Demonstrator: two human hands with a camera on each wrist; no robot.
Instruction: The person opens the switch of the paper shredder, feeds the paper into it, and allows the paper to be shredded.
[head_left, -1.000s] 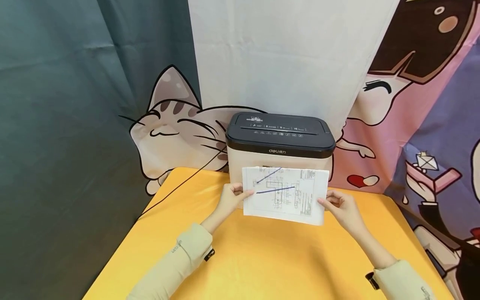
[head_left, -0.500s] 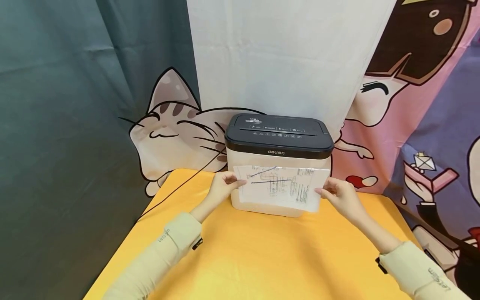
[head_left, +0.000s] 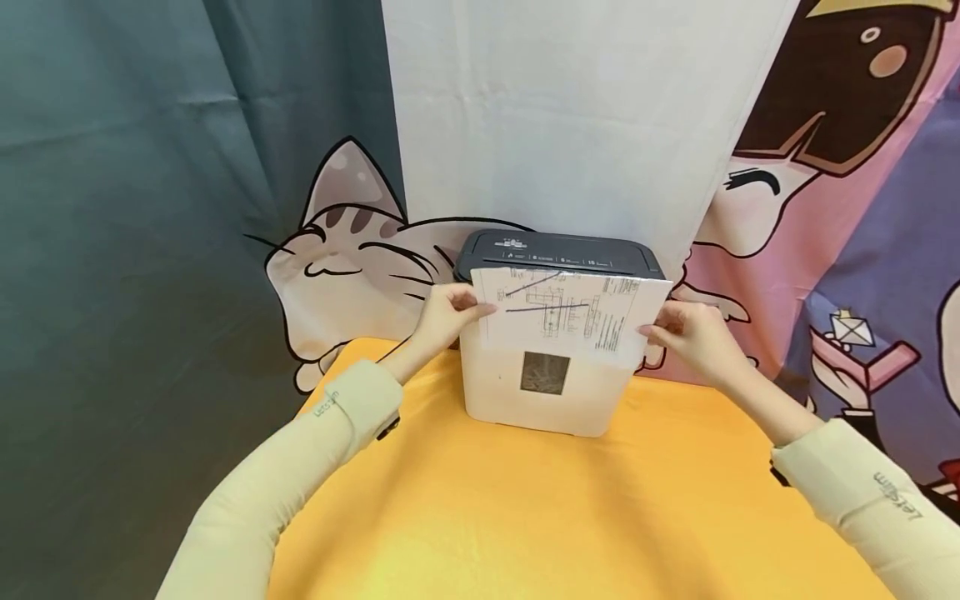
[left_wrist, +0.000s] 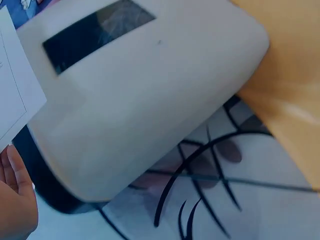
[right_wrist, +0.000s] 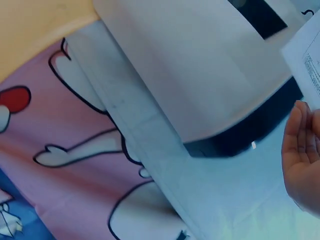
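A white sheet of paper (head_left: 558, 317) with a printed technical drawing and two blue pen strokes hangs stretched between both hands. My left hand (head_left: 448, 315) pinches its left edge between thumb and fingers, and my right hand (head_left: 693, 337) pinches the right edge. Behind the paper stands a paper shredder (head_left: 540, 408) with a white bin, a small dark window (head_left: 545, 373) and a black top (head_left: 555, 250). The sheet overlaps the front of that top in the head view, covering its slot. In the left wrist view, a corner of the paper (left_wrist: 20, 95) lies close over the bin's front.
The shredder stands at the back of a table with a yellow cloth (head_left: 480, 508). Right behind it hangs a cartoon-printed curtain (head_left: 585, 117). A dark cord (head_left: 393, 348) runs at the shredder's left, partly behind the left forearm.
Both hands have raised the paper from in front of the shredder's bin up to its black top. The bin's window now shows below the sheet.
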